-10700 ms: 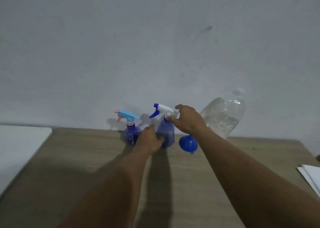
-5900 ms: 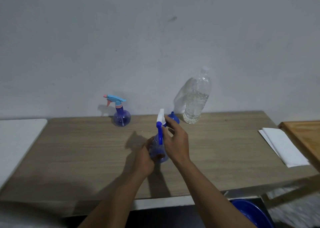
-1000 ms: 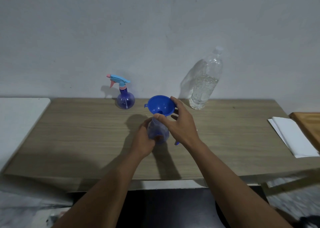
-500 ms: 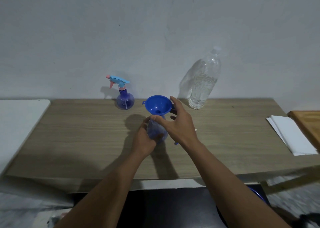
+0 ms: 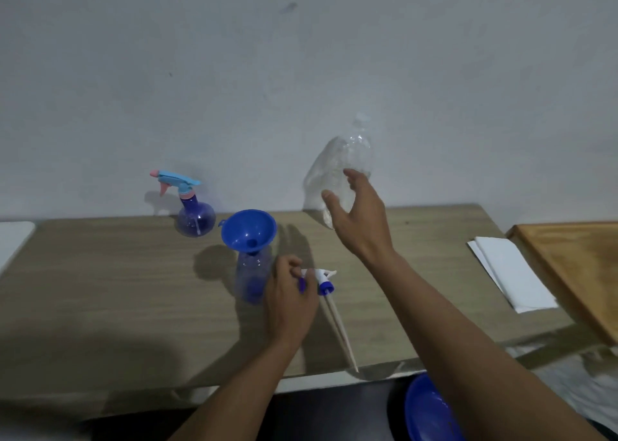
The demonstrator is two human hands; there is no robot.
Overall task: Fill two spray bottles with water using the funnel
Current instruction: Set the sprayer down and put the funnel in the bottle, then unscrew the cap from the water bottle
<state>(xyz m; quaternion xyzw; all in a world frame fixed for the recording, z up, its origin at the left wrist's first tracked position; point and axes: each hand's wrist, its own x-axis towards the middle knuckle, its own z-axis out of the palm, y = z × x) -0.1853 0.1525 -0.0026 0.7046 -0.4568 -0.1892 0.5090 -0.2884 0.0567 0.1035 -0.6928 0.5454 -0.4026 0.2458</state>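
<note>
My right hand (image 5: 361, 219) spreads open toward the water bottle (image 5: 351, 146). It looks thin, slick and heavy, so I'd grasp mid-body. My left hand (image 5: 291, 300) curls at the sprayer (image 5: 322, 278); I cannot tell whether it grips.

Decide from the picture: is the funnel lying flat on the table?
No, the funnel sits in the neck of the open spray bottle standing on the table.

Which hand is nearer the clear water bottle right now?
Right. The right hand is open just in front of the water bottle; the left hand is well short of it, holding the removed spray head on the table.
</note>
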